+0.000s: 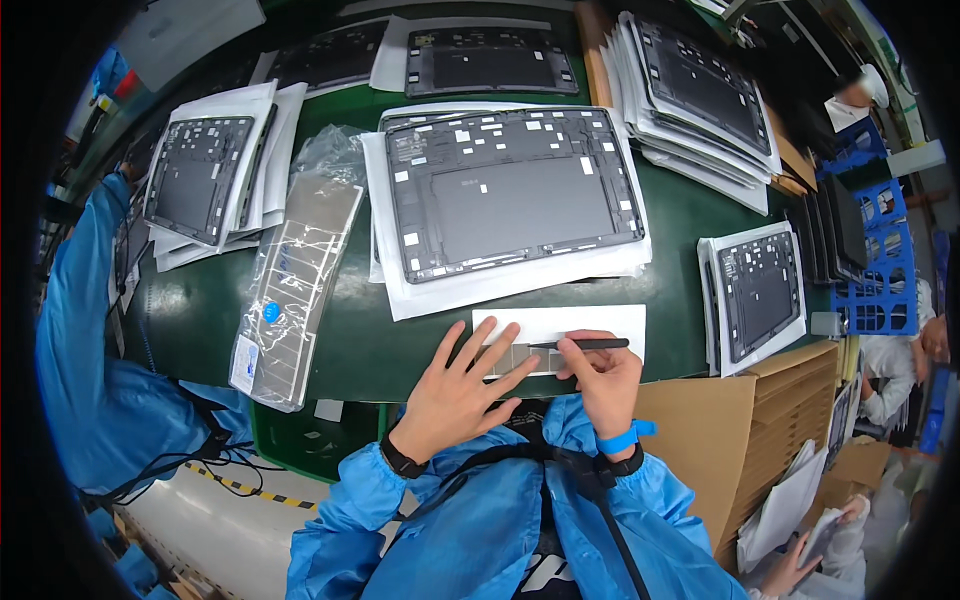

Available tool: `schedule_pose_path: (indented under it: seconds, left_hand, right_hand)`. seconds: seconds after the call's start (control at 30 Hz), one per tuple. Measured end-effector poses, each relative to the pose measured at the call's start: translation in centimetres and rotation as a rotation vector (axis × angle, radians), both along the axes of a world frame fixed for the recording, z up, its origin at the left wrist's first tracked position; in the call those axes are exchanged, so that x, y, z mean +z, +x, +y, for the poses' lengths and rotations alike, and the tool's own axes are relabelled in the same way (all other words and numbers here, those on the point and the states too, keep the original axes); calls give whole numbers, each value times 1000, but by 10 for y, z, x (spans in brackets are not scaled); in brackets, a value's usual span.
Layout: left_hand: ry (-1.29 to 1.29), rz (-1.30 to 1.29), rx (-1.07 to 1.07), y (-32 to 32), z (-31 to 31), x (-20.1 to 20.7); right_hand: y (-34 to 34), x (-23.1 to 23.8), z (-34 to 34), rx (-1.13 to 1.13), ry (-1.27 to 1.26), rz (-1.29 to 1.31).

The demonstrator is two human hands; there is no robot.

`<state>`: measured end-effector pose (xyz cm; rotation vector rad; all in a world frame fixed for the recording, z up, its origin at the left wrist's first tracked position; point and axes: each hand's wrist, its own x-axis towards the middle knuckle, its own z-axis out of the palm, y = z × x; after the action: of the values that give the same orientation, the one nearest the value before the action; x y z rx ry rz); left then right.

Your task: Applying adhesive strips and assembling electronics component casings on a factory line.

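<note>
- While pinned flat under spread left hand point(455, 385), grey sticker strip point(525, 358) on white backing sheet point(590, 322) looks thin, light, floppy; likely tears or curls if pulled hard.
- Best lifted at a corner with the tool tip, just ahead of left fingertips.
- Right hand point(605, 375) pinched closed on black tweezers point(580, 344), tip resting on strip between both hands.
- Grey, segmented, matte; lies just beyond fingertips, near table edge.

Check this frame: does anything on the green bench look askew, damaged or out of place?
Nothing looks damaged or spilled. Only the clear plastic bag of grey strips lies slanted, its lower end hanging over the bench edge. The left hand presses flat on a white sheet; the right hand holds a dark tool.
</note>
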<state>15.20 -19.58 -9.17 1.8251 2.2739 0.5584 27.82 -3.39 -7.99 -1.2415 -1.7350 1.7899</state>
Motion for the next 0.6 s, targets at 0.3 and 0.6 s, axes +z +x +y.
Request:
schedule_pose_path:
  seconds: [0.3,0.6]
  left_hand:
    - [-11,10,3,-3,1,-3]
    - [5,-26,24,-1,1,-2]
  right_hand:
    - [-1,-4,-1,-15,-50,65]
    - [4,-6,4,-31,2,107]
